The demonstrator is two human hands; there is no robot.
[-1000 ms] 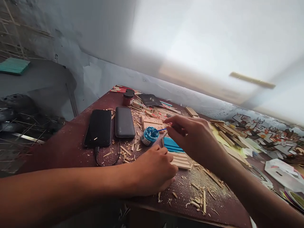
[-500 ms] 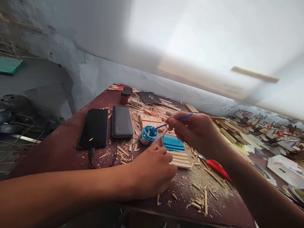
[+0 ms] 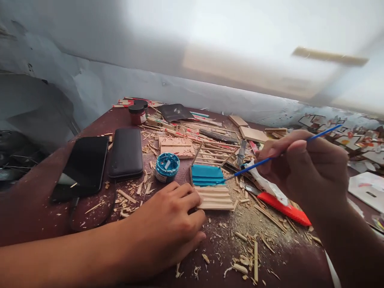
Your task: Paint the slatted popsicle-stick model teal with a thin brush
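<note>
A small slatted wooden model (image 3: 215, 197) lies on the table, its upper slats painted blue and its lower ones bare wood. My left hand (image 3: 177, 218) is at its left edge, fingers curled and gripping that side; the fingertips are partly hidden. In my right hand (image 3: 303, 160) a thin blue paintbrush (image 3: 255, 165) is pinched between thumb and fingers. The brush tip touches the right end of the lowest blue slats. Just left of the model stands an uncapped jar of blue paint (image 3: 167, 168), with blue smears round its rim.
A phone (image 3: 82, 166) and a black power bank (image 3: 126, 152) lie to the left. Behind are a dark red paint jar (image 3: 137, 115), wooden blocks (image 3: 177, 147) and thin sticks. An orange-red cutter (image 3: 285, 209) rests at the right. Wood shavings and sawdust cover much of the table (image 3: 288, 256).
My right hand has moved right with the paintbrush, and its tip has gone from the paint jar to the model. The view has shifted; my left hand stays at the model.
</note>
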